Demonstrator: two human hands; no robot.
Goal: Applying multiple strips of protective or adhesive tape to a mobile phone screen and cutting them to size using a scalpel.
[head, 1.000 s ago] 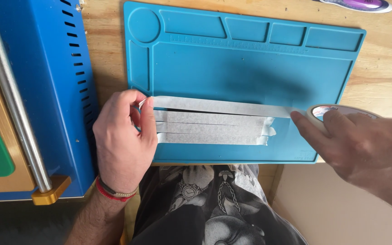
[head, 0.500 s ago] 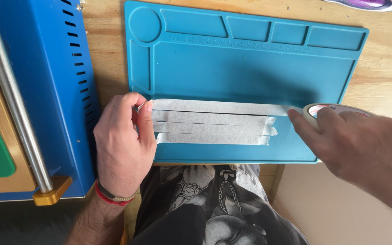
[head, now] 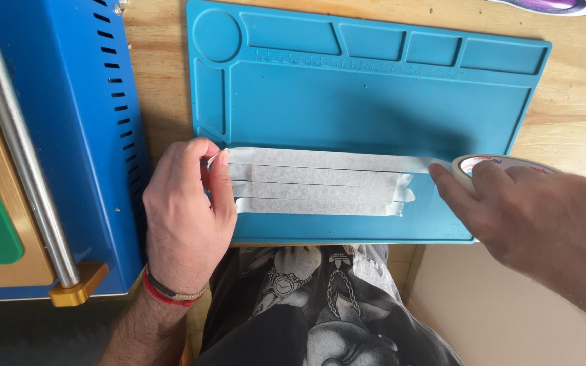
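Teal mat [head: 374,95], whitish tape strips [head: 320,183], blue machine [head: 76,122]

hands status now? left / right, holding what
Left hand: closed, pinching the free end of the top tape strip on the blue mat.
Right hand: closed on the tape roll.

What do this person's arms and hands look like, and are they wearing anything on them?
Both hands are bare, with no gloves and no sleeves in view. The left hand has bands at the wrist: a red one beside a thin pale one. The forearm below it is hairy. The right hand shows no ring, watch or band, and its forearm is hairy too.
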